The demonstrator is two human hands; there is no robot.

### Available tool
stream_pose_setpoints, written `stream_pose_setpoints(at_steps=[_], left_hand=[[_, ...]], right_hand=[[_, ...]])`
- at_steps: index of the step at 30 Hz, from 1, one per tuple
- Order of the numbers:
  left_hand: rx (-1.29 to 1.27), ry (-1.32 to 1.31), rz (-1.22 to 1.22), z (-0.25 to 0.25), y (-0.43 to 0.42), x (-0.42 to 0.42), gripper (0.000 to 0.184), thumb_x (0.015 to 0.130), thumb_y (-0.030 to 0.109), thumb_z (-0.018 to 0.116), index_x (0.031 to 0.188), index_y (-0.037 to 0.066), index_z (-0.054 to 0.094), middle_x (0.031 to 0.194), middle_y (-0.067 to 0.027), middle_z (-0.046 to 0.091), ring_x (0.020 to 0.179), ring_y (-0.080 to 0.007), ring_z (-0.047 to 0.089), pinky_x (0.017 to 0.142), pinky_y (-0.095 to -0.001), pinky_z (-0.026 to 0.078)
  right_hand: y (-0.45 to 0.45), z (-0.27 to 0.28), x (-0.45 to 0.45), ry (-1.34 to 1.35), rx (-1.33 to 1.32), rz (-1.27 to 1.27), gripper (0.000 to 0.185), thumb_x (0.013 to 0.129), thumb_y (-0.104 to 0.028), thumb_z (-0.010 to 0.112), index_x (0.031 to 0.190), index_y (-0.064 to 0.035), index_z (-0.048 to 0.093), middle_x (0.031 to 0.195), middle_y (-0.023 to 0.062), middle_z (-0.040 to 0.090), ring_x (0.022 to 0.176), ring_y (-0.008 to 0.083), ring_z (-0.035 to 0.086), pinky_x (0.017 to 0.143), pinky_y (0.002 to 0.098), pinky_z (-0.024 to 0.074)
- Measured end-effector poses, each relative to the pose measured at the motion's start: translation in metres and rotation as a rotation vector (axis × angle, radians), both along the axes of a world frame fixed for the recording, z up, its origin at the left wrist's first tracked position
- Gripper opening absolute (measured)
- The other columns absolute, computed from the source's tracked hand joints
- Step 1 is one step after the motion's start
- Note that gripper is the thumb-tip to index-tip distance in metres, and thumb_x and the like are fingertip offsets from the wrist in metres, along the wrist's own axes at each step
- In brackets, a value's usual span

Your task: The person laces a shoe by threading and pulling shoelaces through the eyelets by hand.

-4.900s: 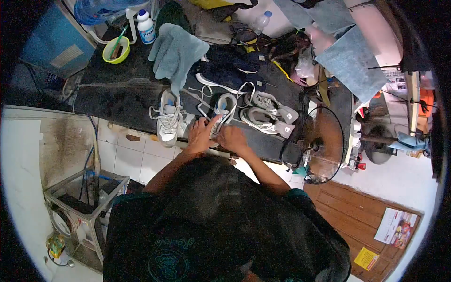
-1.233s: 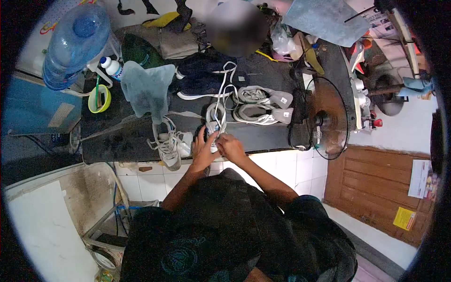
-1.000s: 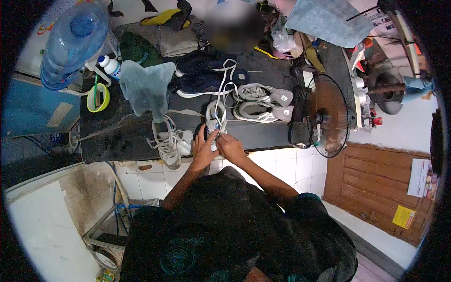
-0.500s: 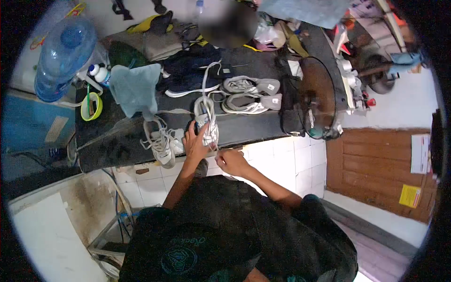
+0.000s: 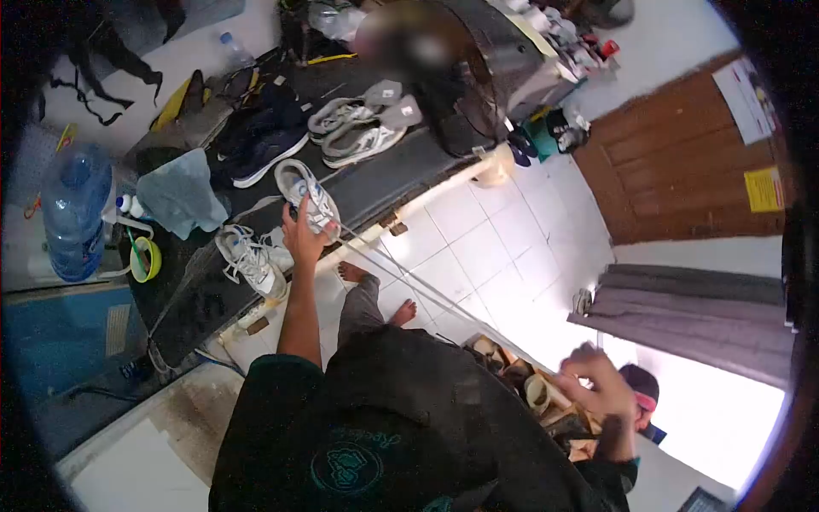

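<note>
My left hand (image 5: pixel 304 232) grips the toe end of a white and grey sneaker (image 5: pixel 300 183) at the bench's front edge. Far out to the lower right, my right hand (image 5: pixel 589 375) is closed on a long pale shoelace (image 5: pixel 444 299), which runs taut from the sneaker across the floor view. Left of my left hand lies another white sneaker (image 5: pixel 249 260) with loose laces. Behind the held sneaker are a pair of grey-white shoes (image 5: pixel 363 141) and dark navy shoes (image 5: pixel 264 136).
The dark bench (image 5: pixel 188 290) carries a grey-blue cloth (image 5: pixel 182 194), a yellow-green bowl (image 5: pixel 146 259) and a black fan, partly blurred. A large blue water bottle (image 5: pixel 77 213) stands left. Another person's head (image 5: pixel 641 388) shows near my right hand, beside a box of items (image 5: pixel 539 394).
My right hand has swung far right and away from the sneaker, drawing the lace out long. My left hand stays on the shoe. The view has rotated and shifted right, bringing another person into sight.
</note>
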State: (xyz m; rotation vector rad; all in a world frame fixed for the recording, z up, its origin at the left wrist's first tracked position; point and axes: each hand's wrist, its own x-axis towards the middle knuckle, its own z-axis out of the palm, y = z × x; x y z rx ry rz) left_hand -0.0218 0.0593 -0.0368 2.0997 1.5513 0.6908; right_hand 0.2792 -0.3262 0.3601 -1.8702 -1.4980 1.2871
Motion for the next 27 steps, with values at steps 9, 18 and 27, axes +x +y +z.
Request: stream_pose_setpoints(at_steps=[9, 18, 27], left_hand=[[-0.049, 0.037, -0.01, -0.008, 0.003, -0.001, 0.094, 0.07, 0.05, 0.085, 0.15, 0.038, 0.037, 0.157, -0.0209, 0.025, 0.134, -0.049, 0.038, 0.101, -0.0615, 0.04], [0.258, -0.01, -0.166, 0.044, -0.02, 0.02, 0.069, 0.081, 0.033, 0.079, 0.142, 0.019, 0.051, 0.148, -0.02, 0.043, 0.128, -0.0419, 0.048, 0.103, -0.0536, 0.04], [-1.032, -0.803, -0.951, 0.133, -0.178, 0.085, 0.04, 0.104, 0.024, 0.055, 0.135, -0.001, 0.054, 0.126, -0.0088, 0.062, 0.116, -0.0157, 0.058, 0.098, -0.0293, 0.046]], right_hand=[[-0.297, 0.095, 0.025, -0.473, 0.689, -1.359, 0.021, 0.099, -0.014, 0.058, 0.111, 0.0024, 0.051, 0.092, 0.0048, 0.052, 0.077, 0.0119, 0.048, 0.072, 0.027, 0.0433], [-0.109, -0.018, -0.009, -0.597, 0.165, -0.576, 0.011, 0.086, -0.009, 0.071, 0.088, -0.0014, 0.062, 0.074, 0.0125, 0.061, 0.066, 0.0218, 0.062, 0.057, 0.0329, 0.0447], [0.089, -0.155, -0.069, -0.26, 0.423, -0.203, 0.015, 0.086, -0.015, 0.07, 0.084, -0.0014, 0.062, 0.074, 0.0145, 0.061, 0.064, 0.0306, 0.063, 0.059, 0.0382, 0.049]])
